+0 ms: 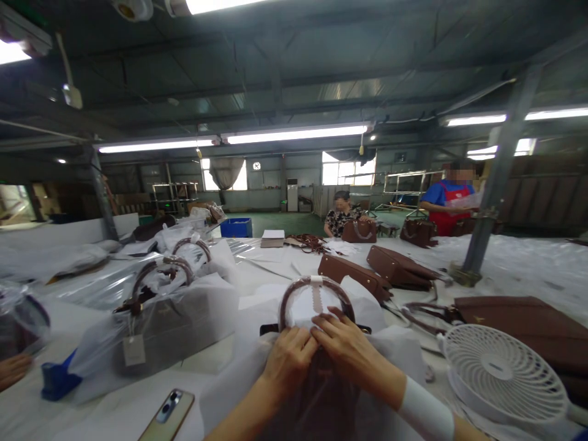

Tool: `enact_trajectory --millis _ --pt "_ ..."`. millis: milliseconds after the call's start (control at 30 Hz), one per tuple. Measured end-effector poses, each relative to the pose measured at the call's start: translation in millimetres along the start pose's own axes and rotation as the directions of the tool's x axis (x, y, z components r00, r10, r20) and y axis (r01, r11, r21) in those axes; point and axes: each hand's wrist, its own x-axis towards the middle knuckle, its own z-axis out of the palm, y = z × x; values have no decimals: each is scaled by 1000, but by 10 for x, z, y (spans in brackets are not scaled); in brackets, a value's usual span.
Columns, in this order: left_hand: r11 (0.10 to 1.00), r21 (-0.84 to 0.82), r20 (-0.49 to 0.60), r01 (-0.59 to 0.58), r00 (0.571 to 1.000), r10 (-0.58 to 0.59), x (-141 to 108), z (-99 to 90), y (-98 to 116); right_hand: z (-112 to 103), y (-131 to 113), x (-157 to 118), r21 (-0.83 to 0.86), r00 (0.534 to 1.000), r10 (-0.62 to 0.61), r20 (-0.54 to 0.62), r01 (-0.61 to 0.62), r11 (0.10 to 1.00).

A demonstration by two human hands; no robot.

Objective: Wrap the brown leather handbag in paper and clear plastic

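A brown handbag (321,398) stands in front of me, with white tissue paper (248,361) spread around it. Its arched handle (287,303) rises in clear wrap, with a pale strip (316,294) at the top. My left hand (291,352) is closed at the bag's top, below the handle; what its fingers pinch is hidden. Beside it, nearly touching, my right hand (342,337) bends its fingers over the bag's top opening inside the handle arch. Whatever its fingertips grip cannot be made out. A white sleeve covers my right forearm.
A wrapped handbag (169,331) with a tag, a phone (169,416) and a blue tape dispenser (59,376) lie left. Right are a white fan (505,373) and brown bags (519,318). Another person's hand (16,370) shows far left; two people (342,214) work beyond.
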Motion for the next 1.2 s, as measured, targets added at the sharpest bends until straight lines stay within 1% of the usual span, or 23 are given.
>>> enact_trajectory --millis 67,100,167,267,333,400,500,600,733,867,1067,1200 --pt "999 -33 -68 -1 998 -2 0 41 -16 36 9 36 -16 997 52 59 -51 999" --pt "999 -50 -90 -3 996 -1 10 45 -27 54 14 32 -28 996 68 62 -66 997" --pt "999 -50 -114 -1 993 -5 50 20 -54 88 24 -5 -50 998 64 11 -63 997" --pt "999 33 -112 -12 994 15 133 -64 -100 130 34 -83 -72 995 26 -95 -33 997" --pt "995 77 -98 -64 993 72 172 -101 -125 148 42 -120 -76 990 -3 -141 -8 997" --pt "991 74 -105 -115 987 122 179 -103 -137 151 56 -143 -79 984 -35 -174 22 997" --pt "991 48 -197 -121 972 128 139 -69 -135 129 86 -164 -86 973 -87 -213 70 994" --pt "989 56 -294 -137 944 147 101 -46 -129 100 119 -173 -83 963 -117 -242 100 992" --pt "982 65 -361 -177 913 188 104 -49 -133 82 140 -149 -68 968 -80 -240 65 996" --pt "978 49 -419 -205 884 207 123 -63 -146 82 126 -102 -29 963 -32 -267 25 999" --pt "980 3 -431 -199 884 181 121 -83 -149 118 69 -120 -7 961 4 -278 -6 1000" --pt "976 0 -430 -216 882 195 110 -91 -135 176 12 -178 20 957 21 -289 -16 1000"
